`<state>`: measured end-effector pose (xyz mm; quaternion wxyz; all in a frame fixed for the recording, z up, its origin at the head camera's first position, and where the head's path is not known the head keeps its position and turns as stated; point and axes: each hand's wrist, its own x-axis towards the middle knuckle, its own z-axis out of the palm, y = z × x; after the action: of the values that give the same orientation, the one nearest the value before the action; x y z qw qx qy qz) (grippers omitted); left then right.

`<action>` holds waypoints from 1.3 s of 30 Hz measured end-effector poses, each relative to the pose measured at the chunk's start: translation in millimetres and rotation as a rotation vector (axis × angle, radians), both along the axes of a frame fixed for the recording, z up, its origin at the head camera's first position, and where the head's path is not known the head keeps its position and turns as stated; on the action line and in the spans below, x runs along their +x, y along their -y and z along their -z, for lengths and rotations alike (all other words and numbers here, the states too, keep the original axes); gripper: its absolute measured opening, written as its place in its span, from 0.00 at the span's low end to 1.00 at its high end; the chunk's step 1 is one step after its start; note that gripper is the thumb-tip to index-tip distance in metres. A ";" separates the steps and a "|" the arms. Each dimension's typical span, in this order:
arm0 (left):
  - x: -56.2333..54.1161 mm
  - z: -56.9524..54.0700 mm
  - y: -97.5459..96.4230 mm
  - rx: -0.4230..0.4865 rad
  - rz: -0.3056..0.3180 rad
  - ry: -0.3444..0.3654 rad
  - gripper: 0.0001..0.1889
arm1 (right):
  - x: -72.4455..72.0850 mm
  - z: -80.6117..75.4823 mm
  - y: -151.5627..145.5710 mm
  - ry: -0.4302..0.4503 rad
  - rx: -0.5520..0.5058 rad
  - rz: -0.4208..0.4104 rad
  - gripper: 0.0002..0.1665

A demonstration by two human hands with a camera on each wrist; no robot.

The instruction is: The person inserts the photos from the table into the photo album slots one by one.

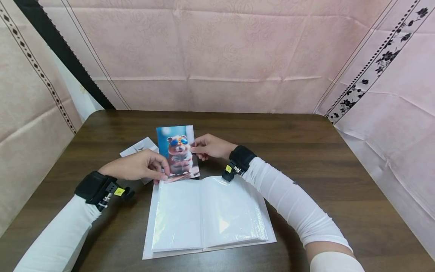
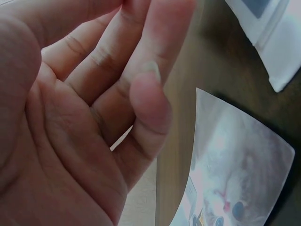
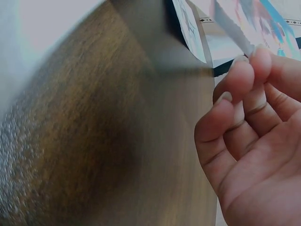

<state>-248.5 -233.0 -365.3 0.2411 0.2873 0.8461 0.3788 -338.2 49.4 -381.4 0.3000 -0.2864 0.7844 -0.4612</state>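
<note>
A glossy photo print (image 1: 180,151) of a hamster in blue-lensed sunglasses is held above the top edge of an open photo album (image 1: 176,215). My left hand (image 1: 142,166) grips its lower left corner with thumb and fingers; in the left wrist view that contact lies beyond the top edge. At the print's right edge, my right hand (image 1: 214,146) pinches it between thumb and forefinger, the other fingers curled below. The right wrist view shows part of the held print (image 3: 268,23) between the fingertips. Clear pockets on both album pages look white.
Another print (image 1: 139,146) lies on the brown wooden table (image 1: 323,181), partly behind my left hand and the hamster print. The left wrist view shows a pale animal picture on this print (image 2: 235,160). Pink patterned cloth (image 1: 231,49) hangs behind the table.
</note>
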 end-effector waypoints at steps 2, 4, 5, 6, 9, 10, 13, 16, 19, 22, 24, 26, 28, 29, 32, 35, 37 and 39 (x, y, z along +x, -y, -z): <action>-0.5 0.4 0.5 0.010 0.012 0.004 0.11 | 0.4 0.1 0.1 -0.003 0.003 0.002 0.13; -1.0 0.5 1.0 0.018 0.019 0.015 0.11 | 0.9 0.1 0.3 -0.004 0.002 0.003 0.13; -1.3 0.7 1.2 0.022 0.021 0.023 0.11 | 1.0 -0.1 0.4 -0.003 0.001 0.005 0.13; -1.5 0.8 1.4 0.027 0.023 0.029 0.11 | 1.2 -0.1 0.5 -0.001 0.000 0.006 0.13; -2.0 1.2 1.6 0.029 0.026 0.036 0.11 | 1.6 0.1 0.9 0.007 -0.002 0.009 0.13; -2.0 1.5 1.7 0.030 0.028 0.036 0.11 | 1.6 0.4 1.2 0.010 -0.002 0.009 0.13; -2.0 2.0 1.5 0.031 0.029 0.037 0.11 | 1.5 1.1 1.8 0.012 0.000 0.007 0.12; -1.7 2.3 1.2 0.027 0.028 0.034 0.11 | 1.3 1.3 1.6 0.006 0.004 0.007 0.12; -1.6 2.3 1.2 0.020 0.024 0.027 0.11 | 1.2 1.7 1.1 0.003 0.007 0.006 0.12; -1.8 2.2 1.5 0.017 0.023 0.021 0.11 | 0.8 2.6 0.8 0.015 0.011 -0.003 0.13; -2.1 2.5 1.5 0.017 0.024 0.022 0.11 | 0.6 3.4 0.7 0.029 0.014 -0.014 0.13; -2.2 2.4 1.4 0.015 0.021 0.023 0.10 | 0.8 3.2 0.6 0.037 0.017 -0.026 0.13; -2.1 2.2 1.3 0.013 0.020 0.019 0.10 | 1.3 2.7 0.3 0.039 0.021 -0.033 0.14; -2.2 2.3 1.2 0.012 0.019 0.017 0.10 | 1.6 2.4 0.1 0.037 0.023 -0.036 0.14; -1.9 1.4 1.4 0.011 0.017 0.011 0.09 | 2.3 1.4 -0.6 0.031 0.035 -0.049 0.13; -2.1 1.9 1.4 0.009 0.016 0.012 0.09 | 2.3 1.3 -0.7 0.030 0.045 -0.061 0.13; -1.7 2.1 1.5 0.008 0.013 0.014 0.09 | 2.3 1.6 -0.6 0.031 0.047 -0.066 0.12; -1.0 2.4 1.7 0.009 0.012 0.014 0.09 | 2.3 1.9 -0.3 0.027 0.047 -0.066 0.12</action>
<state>-249.5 -234.7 -367.7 0.2480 0.2907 0.8409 0.3832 -336.0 49.8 -383.3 0.3322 -0.2988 0.7809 -0.4365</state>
